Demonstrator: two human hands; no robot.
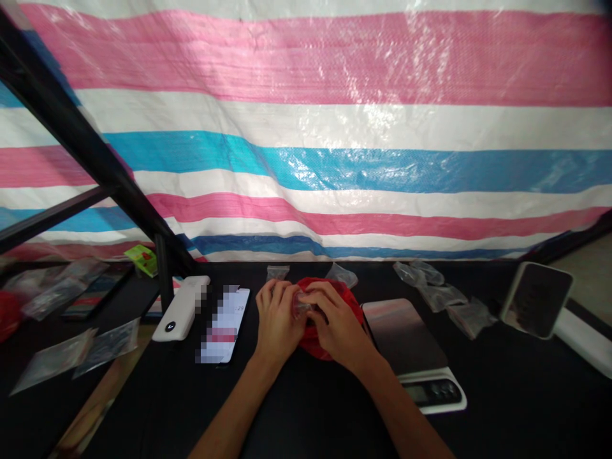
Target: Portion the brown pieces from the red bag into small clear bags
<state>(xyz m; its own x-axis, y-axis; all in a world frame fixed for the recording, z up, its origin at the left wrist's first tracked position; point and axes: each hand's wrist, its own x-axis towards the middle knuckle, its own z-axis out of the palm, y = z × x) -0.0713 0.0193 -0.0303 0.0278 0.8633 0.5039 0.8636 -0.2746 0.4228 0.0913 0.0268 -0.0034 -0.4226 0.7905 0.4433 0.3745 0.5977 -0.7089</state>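
My left hand and my right hand meet at the middle of the black table, fingers bent inward. Between them they pinch a small clear plastic bag; its contents are too small to make out. Directly beneath lies a red plastic bag, partly covered by both hands. A digital kitchen scale with a metal plate sits just right of my right hand. Left of my left hand, a phone with a lit, partly blurred screen lies flat.
A white power bank rests beside a black metal post. Several small clear bags lie at the back right, near a propped-up device with a dark screen. More plastic bags are at left. Striped sheeting hangs behind.
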